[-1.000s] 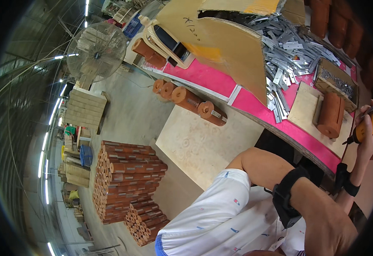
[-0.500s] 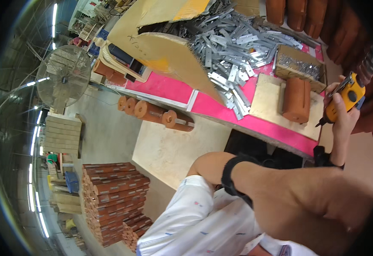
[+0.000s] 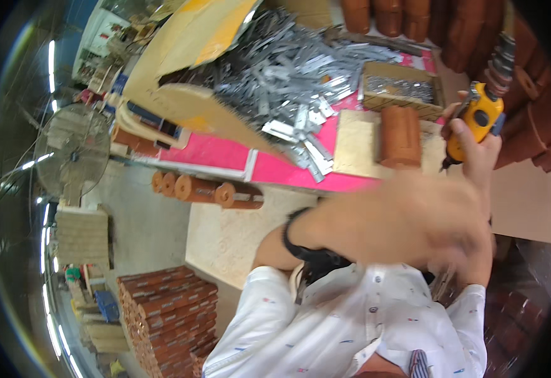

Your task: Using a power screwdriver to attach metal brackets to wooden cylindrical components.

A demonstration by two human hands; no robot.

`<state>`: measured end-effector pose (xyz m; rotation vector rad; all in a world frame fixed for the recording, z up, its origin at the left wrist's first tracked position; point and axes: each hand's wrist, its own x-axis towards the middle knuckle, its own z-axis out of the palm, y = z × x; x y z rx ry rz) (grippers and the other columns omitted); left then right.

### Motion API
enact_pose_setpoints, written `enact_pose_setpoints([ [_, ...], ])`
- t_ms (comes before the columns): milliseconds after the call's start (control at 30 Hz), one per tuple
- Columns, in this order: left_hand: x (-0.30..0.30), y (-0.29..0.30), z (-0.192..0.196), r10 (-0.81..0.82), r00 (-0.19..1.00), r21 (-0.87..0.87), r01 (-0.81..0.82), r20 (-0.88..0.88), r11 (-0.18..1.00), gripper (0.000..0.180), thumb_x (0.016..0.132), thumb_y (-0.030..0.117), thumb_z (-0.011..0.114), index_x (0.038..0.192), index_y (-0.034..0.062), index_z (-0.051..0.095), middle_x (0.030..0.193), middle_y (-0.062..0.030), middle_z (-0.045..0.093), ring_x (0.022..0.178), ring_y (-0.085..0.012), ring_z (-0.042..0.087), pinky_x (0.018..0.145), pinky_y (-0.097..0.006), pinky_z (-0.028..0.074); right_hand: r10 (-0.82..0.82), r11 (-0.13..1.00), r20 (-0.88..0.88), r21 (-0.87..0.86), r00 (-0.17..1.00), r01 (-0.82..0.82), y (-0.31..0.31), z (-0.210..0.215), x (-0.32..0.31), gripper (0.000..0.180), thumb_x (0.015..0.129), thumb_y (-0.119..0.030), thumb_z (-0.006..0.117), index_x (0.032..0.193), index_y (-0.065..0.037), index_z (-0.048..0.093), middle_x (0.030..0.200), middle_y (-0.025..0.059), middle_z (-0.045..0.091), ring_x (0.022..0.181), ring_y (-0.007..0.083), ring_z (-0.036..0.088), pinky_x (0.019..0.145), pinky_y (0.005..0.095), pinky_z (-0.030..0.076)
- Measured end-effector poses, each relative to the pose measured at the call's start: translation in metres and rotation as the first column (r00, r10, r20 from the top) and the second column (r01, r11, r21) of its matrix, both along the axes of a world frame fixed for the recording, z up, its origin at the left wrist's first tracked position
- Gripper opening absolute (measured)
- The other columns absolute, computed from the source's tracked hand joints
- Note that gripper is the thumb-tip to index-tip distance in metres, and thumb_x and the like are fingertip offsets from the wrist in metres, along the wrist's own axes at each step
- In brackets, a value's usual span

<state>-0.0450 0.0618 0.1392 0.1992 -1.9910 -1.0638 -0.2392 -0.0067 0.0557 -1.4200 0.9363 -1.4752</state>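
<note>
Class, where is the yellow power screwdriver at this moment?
In the head view, upper right: the yellow power screwdriver is gripped in the right hand, just right of the reddish-brown wooden block.

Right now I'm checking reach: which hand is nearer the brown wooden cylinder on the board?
Right. The right hand, gripping the yellow driver, is just beside the cylinder; the blurred left hand is below it.

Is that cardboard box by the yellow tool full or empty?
Not empty: the open cardboard box shows small grey metal pieces inside. How deep they lie, I cannot tell.

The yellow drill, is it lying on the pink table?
No, the right hand holds the yellow drill up above the pink table.
</note>
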Motion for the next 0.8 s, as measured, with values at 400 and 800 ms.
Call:
enact_pose_setpoints([
  [400,0.093,-0.172,-0.152,0.869,0.094,-0.485,-0.798,0.485,0.357,0.025,0.075,0.016,0.069,0.096,0.0011,0.067,0.092,-0.0216,0.068,0.087,-0.0369,0.066,0.078,-0.044,0.051,0.083,0.995,-0.001,0.050,0.997,-0.083,0.000,0.008,0.013,0.043,0.085,-0.009,0.068,0.122,-0.001,0.049,0.094,0.0067,0.063,0.075,0.0127,0.061,0.069,0.0261,0.051],
  [800,0.103,-0.207,-0.174,0.761,0.021,-0.464,-0.781,0.648,0.417,0.030,0.078,0.028,0.062,0.087,-0.0005,0.066,0.085,-0.0253,0.066,0.083,-0.0425,0.064,0.071,-0.049,0.049,0.010,0.998,-0.133,0.056,0.991,-0.003,-0.005,0.019,0.024,0.041,0.076,-0.027,0.080,0.104,-0.001,0.064,0.085,0.0082,0.068,0.073,0.0122,0.062,0.068,0.0319,0.053],
])
